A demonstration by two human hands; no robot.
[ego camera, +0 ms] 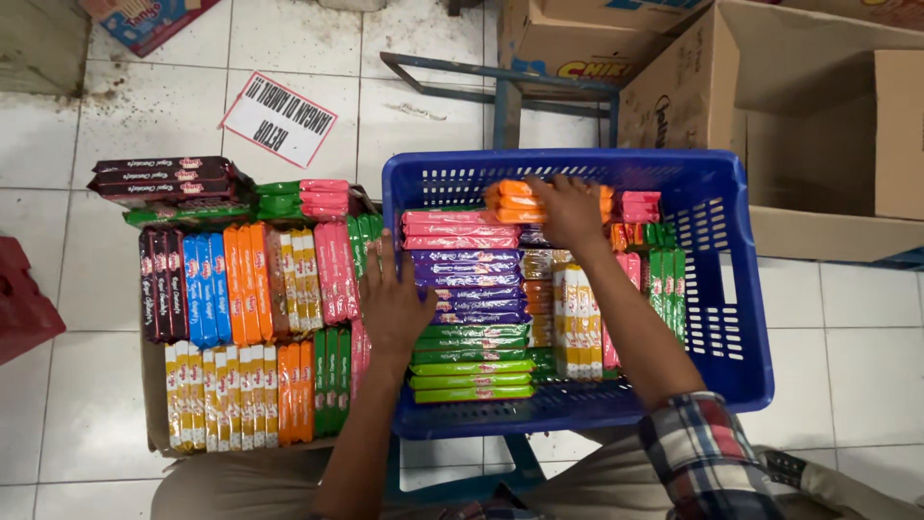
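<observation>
The right hand (570, 210) reaches into the far end of the blue plastic crate (736, 289). Its fingers (558, 185) are closed over a stack of orange wafer packs (512, 200). The stack lies flat near the crate's far wall, long axis running left to right, one end projecting left of the hand.

The left hand (393, 303) rests palm down on the crate's left rim. Its fingers (371, 258) are spread wide, holding nothing, and touch the pink packs (332, 270) in the adjacent cardboard tray (152, 404).

Inside the crate, pink, purple and green packs (470, 366) lie stacked with long axes left to right. Yellow packs (577, 323) beside the right forearm stand with long axes pointing away from the person. The crate and tray stand on a white tiled floor (847, 366), with cardboard boxes (818, 106) beyond.
</observation>
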